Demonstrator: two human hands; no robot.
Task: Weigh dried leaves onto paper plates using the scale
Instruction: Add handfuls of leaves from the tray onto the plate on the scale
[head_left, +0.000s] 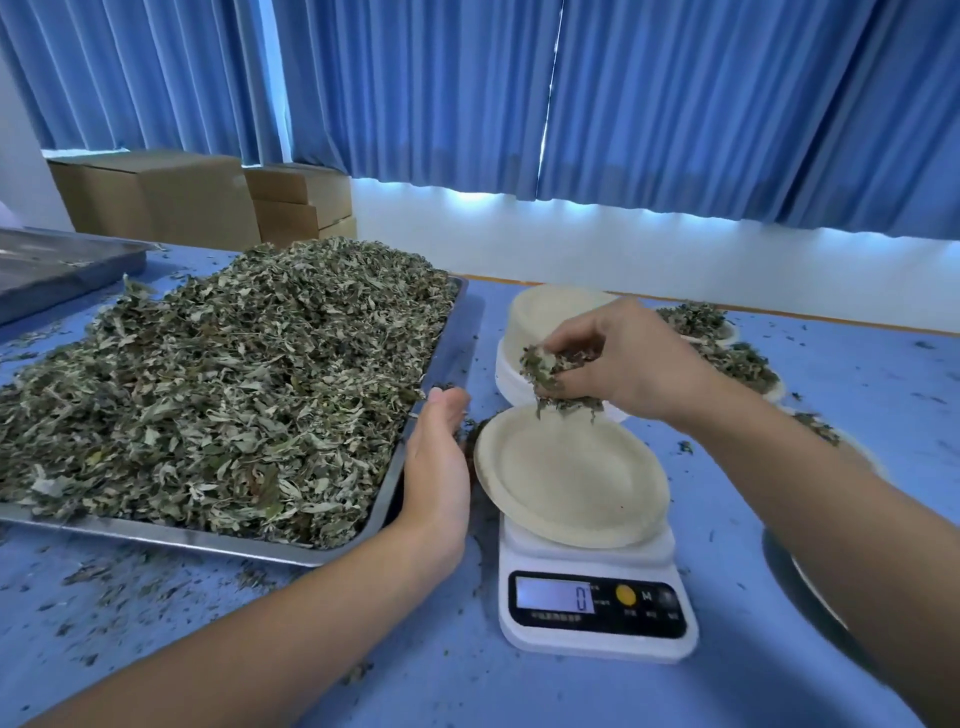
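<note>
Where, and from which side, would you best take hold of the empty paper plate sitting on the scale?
Probably pinch the paper plate by its left rim, thumb above, fingers beneath. The shallow plate overhangs the scale there, leaving room underneath, and the open left hand is right beside it.

- My left hand (439, 462) is bare, and the skin on the side that shows is smooth.
- My left forearm (249, 644) is bare along all the length I can see. It is slim at the wrist and broadens steadily toward the elbow end.
- My right hand (618, 364) is bare too. Its back shows, with the knuckles (613, 318) standing as soft rounded ridges.
- My right forearm (831, 499) is bare and smooth, narrow at the wrist and thicker further back.
- My fingernails are too blurred to tell.
</note>
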